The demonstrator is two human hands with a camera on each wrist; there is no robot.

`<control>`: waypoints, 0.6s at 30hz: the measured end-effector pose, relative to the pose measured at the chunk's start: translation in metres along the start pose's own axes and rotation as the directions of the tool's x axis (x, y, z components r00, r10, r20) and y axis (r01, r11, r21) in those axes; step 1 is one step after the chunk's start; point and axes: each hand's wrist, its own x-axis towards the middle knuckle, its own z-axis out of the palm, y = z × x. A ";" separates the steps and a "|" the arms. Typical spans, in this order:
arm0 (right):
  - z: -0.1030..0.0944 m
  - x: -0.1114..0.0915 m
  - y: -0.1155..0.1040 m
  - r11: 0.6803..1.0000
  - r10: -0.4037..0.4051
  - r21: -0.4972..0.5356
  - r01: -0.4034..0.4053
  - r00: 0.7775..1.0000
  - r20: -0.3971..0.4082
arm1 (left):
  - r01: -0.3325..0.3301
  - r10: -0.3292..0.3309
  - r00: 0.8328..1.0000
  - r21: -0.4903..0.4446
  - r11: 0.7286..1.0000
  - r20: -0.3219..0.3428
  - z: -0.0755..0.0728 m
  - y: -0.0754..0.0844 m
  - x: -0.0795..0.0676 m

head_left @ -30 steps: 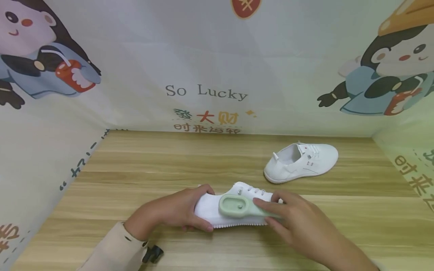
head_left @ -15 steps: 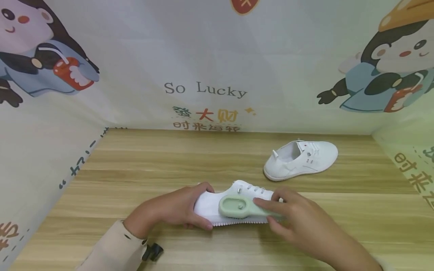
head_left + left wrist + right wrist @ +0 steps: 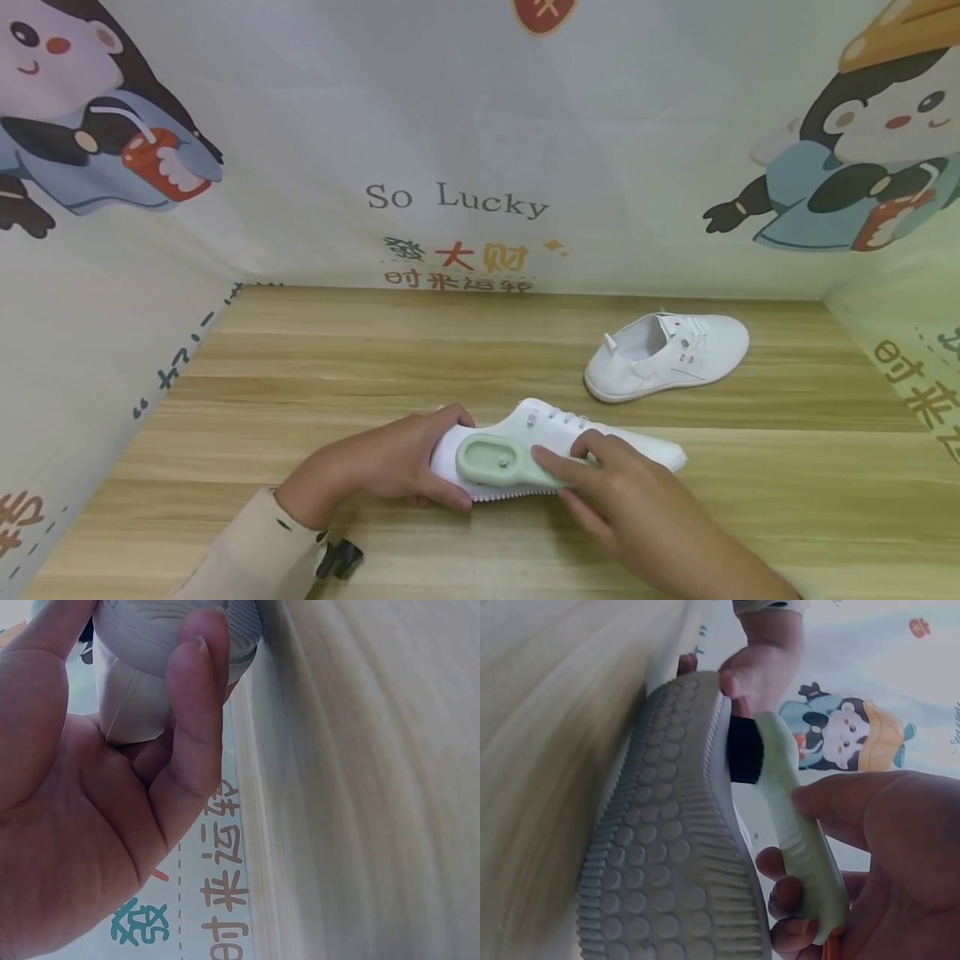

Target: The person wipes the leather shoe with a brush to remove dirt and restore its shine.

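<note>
Before you is the wooden table [image 3: 337, 350]. Near its middle you have the white shoe [image 3: 553, 427], its toe toward three o'clock. The second shoe [image 3: 671, 367] lies at two o'clock from it. Your left hand [image 3: 408, 458] grips the heel, at nine o'clock. Your right hand [image 3: 615, 492], at four o'clock, holds the green brush [image 3: 512, 465], whose black bristles [image 3: 746, 750] are touching the shoe's side.

A wooden surface [image 3: 360, 358] is bordered on three sides by pale walls [image 3: 637, 125], on which cartoon figures [image 3: 847, 187] and words [image 3: 487, 201] are printed.
</note>
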 end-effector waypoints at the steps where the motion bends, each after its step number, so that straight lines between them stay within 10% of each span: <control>1: 0.002 0.000 -0.001 1.000 -0.010 0.000 0.010 1.000 -0.011 | 0.000 0.000 1.000 -0.002 1.000 0.001 0.000 0.000 0.000; 18: 0.016 0.002 -0.006 0.998 -0.059 -0.038 0.055 0.992 -0.107 | -0.020 0.020 1.000 0.025 0.999 -0.005 0.001 0.000 0.001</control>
